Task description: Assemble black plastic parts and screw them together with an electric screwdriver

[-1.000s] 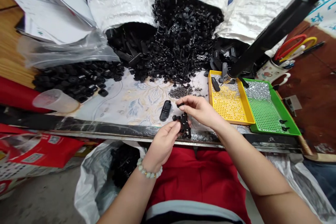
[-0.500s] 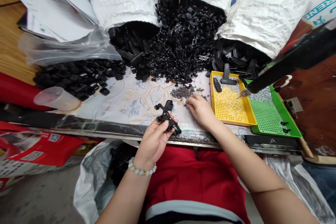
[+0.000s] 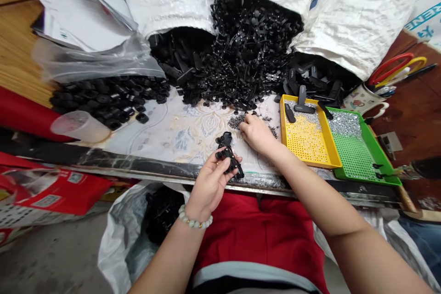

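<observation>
My left hand (image 3: 212,179), with a bead bracelet at the wrist, grips a black jointed plastic part (image 3: 227,154) just above the table's front edge. The part has several arms with round ends. To its right, my right hand (image 3: 257,133) rests at the edge of a pile of tiny dark metal pieces (image 3: 236,122), which look like screws or rivets. Its fingertips are pinched together, and whatever is between them is hidden. Behind both hands spreads a large heap of black plastic parts (image 3: 237,69).
At right stand a yellow perforated tray (image 3: 310,161) and a green tray (image 3: 354,149), both with small silvery pieces. A mug (image 3: 361,101) holds scissors. White sacks (image 3: 172,4) line the back. A translucent cup (image 3: 81,126) lies tipped at left near black caps (image 3: 103,101).
The black part has turned in my left hand. My right fingers have shifted up into the tiny pieces. The dark tool over the trays has swung away to the lower right.
</observation>
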`<state>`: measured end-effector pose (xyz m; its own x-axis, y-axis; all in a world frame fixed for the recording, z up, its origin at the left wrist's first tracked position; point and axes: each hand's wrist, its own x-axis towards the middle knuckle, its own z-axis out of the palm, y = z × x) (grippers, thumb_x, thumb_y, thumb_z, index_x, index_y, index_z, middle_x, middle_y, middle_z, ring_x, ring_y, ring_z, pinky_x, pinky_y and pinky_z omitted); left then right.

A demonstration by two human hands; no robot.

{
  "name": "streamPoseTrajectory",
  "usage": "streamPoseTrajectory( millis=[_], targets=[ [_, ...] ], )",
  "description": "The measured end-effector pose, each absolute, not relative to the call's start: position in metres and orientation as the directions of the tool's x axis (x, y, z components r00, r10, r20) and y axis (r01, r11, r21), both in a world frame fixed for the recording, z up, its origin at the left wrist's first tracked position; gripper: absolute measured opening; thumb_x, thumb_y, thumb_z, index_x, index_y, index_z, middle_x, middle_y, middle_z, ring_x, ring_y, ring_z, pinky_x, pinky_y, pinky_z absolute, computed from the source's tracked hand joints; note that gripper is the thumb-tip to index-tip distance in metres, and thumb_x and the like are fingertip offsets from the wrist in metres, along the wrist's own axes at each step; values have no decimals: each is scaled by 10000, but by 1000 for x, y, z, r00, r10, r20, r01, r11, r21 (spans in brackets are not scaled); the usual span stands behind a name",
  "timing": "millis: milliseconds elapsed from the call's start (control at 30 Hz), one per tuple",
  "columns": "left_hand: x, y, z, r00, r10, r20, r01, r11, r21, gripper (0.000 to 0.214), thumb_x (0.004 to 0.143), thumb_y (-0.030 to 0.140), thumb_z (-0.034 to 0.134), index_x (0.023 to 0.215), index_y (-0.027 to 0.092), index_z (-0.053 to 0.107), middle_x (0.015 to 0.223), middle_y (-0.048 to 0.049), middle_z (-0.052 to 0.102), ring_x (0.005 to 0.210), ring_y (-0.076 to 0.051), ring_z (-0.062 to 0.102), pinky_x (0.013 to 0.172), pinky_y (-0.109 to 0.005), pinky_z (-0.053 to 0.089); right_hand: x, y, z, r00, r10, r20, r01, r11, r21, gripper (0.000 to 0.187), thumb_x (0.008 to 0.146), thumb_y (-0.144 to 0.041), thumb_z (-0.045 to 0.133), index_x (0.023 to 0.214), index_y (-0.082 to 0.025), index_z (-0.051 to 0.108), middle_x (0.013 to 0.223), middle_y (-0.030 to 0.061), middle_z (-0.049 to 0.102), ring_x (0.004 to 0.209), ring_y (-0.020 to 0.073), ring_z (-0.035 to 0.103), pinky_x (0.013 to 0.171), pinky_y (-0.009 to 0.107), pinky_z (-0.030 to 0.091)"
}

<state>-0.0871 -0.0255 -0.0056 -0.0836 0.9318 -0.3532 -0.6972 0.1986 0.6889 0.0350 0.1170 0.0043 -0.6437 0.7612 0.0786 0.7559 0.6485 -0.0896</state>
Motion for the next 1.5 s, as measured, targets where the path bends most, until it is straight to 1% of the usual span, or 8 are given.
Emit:
streamPoseTrajectory(
  millis=[67,167,233,333,667,1000,1300,1500],
  targets=[
    [-88,-26,-5,-102,928,-358,-700,189,689,218,755,195,682,955,181,596,918,-34,653,901,-144,637,688,-206,502,38,109,9,-640,759,118,730,649,-215,177,826,-131,424,854,-125,598,937,116,554,839,191,480,735,322,386],
    [-87,-25,-5,-137,924,-358,-687,171,706,224,728,193,703,936,172,622,941,-29,644,884,-145,641,652,-188,498,46,89,22,-608,771,189,539,576,-615,104,776,-99,461,801,-155,545,773,23,536,709,121,470,679,264,389],
    [-85,-24,-4,-158,925,-346,-670,157,726,244,715,186,712,946,172,635,953,-27,643,869,-140,641,642,-180,496,49,75,29,-591,787,175,310,422,-852,55,778,-128,489,776,-174,519,714,-19,513,651,92,466,632,234,395],
    [-81,-23,-3,-190,927,-322,-637,133,760,284,701,181,721,975,182,645,932,-19,650,841,-126,636,650,-180,497,47,61,32,-570,818,75,44,122,-991,33,783,-191,540,762,-172,522,704,-31,535,610,72,504,599,221,430],
    [-73,-24,-4,-246,936,-251,-480,107,870,308,728,224,694,1023,205,607,922,-7,636,802,-116,613,662,-213,491,45,57,25,-512,855,-78,-8,-95,-995,85,745,-216,599,724,-166,533,653,-44,556,559,72,565,577,221,473],
    [-74,-17,-15,-428,902,-66,-227,-36,973,151,743,277,689,825,169,622,698,30,611,643,-79,538,635,-190,415,43,38,26,-491,871,11,192,120,-974,66,788,-209,519,742,-167,543,682,-22,561,635,87,525,624,224,421],
    [-76,-17,-16,-456,886,-82,-223,-24,975,139,724,276,700,809,179,647,718,19,637,662,-99,562,660,-211,438,42,35,20,-482,876,11,159,99,-982,76,797,-221,525,740,-173,540,682,-24,560,632,85,520,637,229,429],
    [-73,-17,-14,-432,890,-144,-311,3,951,137,714,252,698,792,168,623,681,18,628,640,-105,578,660,-224,454,38,38,15,-514,854,-84,16,-89,-996,123,785,-278,569,737,-173,528,654,-32,552,606,84,546,614,228,452]
  ],
)
